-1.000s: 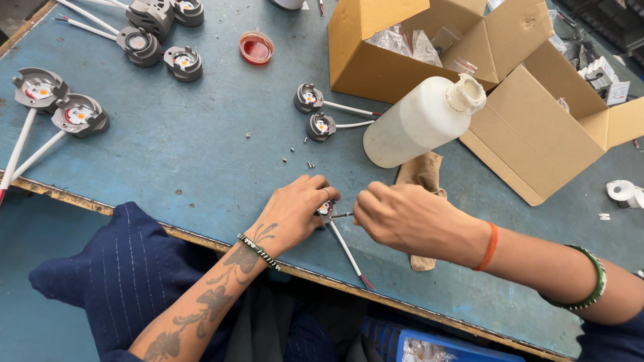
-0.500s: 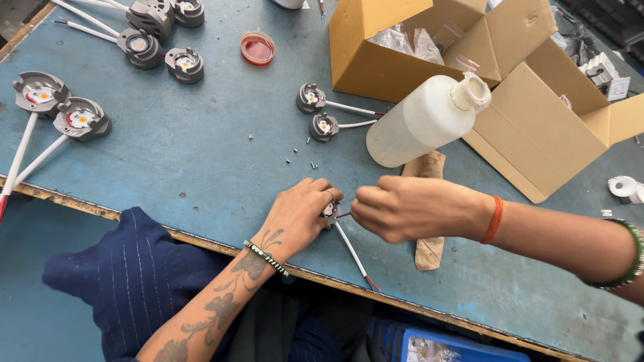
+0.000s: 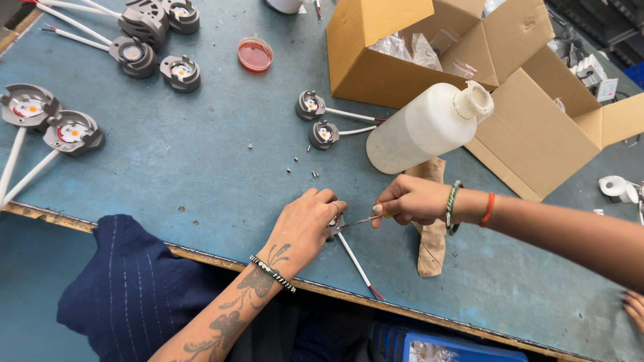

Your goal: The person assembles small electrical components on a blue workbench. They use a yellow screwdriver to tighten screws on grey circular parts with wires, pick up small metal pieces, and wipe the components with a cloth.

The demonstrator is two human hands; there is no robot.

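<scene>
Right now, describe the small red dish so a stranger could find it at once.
Start at the open cardboard box at the far side of the blue table. Just left of it sits the small red dish. It is the only round, shallow, red-filled thing there; its neighbours are grey lamp holders with white wires.

Open brown cardboard box [image 3: 396, 64] stands at the table's far side.

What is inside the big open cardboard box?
The cardboard box holds clear plastic bags, crinkly and see-through. What the bags contain, and anything lying beneath them, is hidden by the box walls.
</scene>
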